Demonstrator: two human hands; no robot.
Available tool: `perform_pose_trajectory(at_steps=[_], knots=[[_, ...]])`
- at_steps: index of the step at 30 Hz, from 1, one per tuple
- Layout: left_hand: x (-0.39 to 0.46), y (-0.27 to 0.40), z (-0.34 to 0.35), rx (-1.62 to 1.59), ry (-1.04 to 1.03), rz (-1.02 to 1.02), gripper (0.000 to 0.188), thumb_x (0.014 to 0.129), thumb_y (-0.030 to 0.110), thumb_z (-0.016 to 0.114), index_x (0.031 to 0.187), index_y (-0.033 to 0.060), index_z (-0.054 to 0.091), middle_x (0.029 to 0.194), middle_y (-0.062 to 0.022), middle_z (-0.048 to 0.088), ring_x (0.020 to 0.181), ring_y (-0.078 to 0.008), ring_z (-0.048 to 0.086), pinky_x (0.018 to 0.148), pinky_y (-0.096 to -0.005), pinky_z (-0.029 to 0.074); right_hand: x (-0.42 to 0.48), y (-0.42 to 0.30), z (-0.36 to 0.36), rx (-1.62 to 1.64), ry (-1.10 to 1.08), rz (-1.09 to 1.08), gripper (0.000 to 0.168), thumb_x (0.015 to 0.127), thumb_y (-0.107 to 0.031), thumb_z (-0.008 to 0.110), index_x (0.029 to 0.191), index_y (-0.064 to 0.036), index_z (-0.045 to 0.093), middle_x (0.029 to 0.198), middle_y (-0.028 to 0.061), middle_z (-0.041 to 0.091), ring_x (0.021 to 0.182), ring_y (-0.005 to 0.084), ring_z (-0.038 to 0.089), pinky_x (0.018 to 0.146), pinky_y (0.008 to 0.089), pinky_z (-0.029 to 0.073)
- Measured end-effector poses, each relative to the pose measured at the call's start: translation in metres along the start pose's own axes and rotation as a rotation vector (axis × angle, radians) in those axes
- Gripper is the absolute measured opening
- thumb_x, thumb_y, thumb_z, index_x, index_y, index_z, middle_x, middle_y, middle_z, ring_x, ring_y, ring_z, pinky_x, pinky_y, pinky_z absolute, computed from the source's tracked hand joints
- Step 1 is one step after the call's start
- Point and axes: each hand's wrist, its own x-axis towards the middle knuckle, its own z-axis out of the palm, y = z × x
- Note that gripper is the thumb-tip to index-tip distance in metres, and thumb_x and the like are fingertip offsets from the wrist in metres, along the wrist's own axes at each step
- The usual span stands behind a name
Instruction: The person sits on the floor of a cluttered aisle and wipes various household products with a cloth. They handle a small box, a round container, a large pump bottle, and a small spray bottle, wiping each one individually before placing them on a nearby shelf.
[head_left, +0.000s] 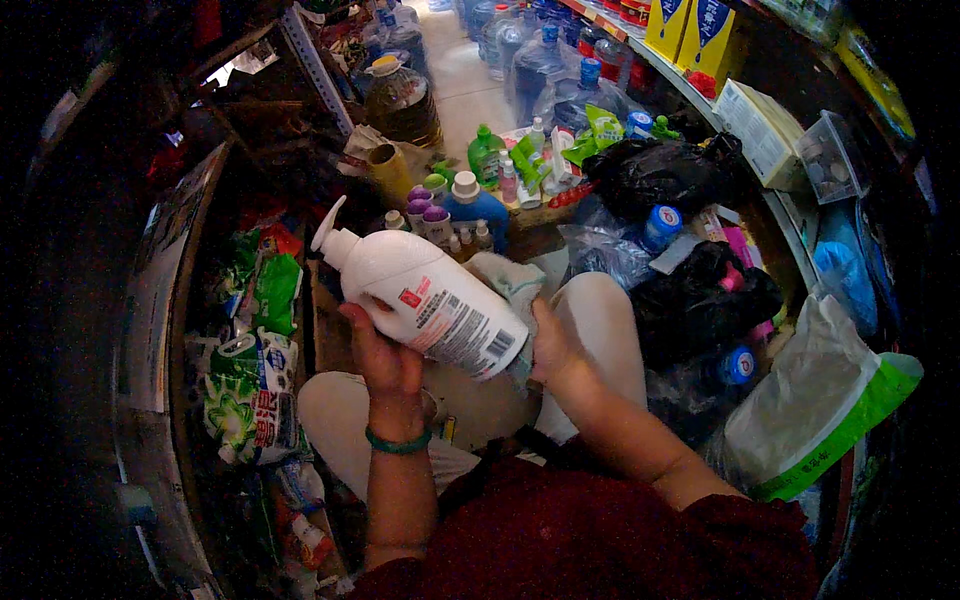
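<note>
A large white pump bottle (420, 289) with a printed back label lies tilted across my lap, its pump head pointing up and to the left. Beneath its neck end, my left hand (382, 349) grips it by the body near the handle hole. My right hand (551, 345) holds a pale grey-green cloth (517, 281) against the bottle's base. Beyond the bottle stand a blue jug with a white cap (476, 206), some purple-capped bottles (435, 221) and several small bottles (469, 240).
Green and white detergent bags (251, 397) lie at the left. Black plastic bags (690, 300) and a clear bag with a green edge (817, 405) are at the right. Further off are a green bottle (486, 156), large water bottles (536, 67) and an oil jug (401, 101).
</note>
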Motion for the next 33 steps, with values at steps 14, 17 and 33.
perform_pose_trajectory(at_steps=[14, 17, 33], knots=[[0.004, -0.023, 0.029, 0.397, -0.130, -0.123, 0.054, 0.089, 0.046, 0.037, 0.113, -0.0008, 0.044, 0.105, -0.0133, 0.055, 0.093, -0.0225, 0.057, 0.079, -0.0343, 0.047, 0.011, -0.033, -0.001, -0.313, 0.007, 0.031, 0.046, 0.092, -0.034, 0.030, 0.125, -0.003, 0.037, 0.116, 0.0113, 0.051, 0.104, 0.0208, 0.051, 0.090, 0.0335, 0.040], [0.008, -0.021, 0.044, 0.372, -0.109, -0.133, 0.054, 0.088, 0.046, 0.038, 0.113, -0.0016, 0.044, 0.104, -0.0137, 0.056, 0.091, -0.0228, 0.057, 0.079, -0.0342, 0.047, 0.006, -0.039, -0.018, -0.238, 0.159, 0.205, 0.046, 0.092, -0.034, 0.027, 0.125, -0.002, 0.037, 0.116, 0.0132, 0.051, 0.103, 0.0233, 0.052, 0.088, 0.0348, 0.042], [0.047, -0.046, 0.076, 0.428, -0.251, 0.075, 0.035, 0.089, 0.034, 0.046, 0.103, 0.0023, 0.047, 0.093, -0.0054, 0.052, 0.085, -0.0123, 0.050, 0.076, -0.0273, 0.042, -0.016, -0.058, 0.015, 0.582, -0.039, 0.140, 0.066, 0.085, -0.055, 0.031, 0.123, -0.002, 0.040, 0.119, 0.0194, 0.048, 0.105, 0.0361, 0.049, 0.089, 0.0509, 0.040]])
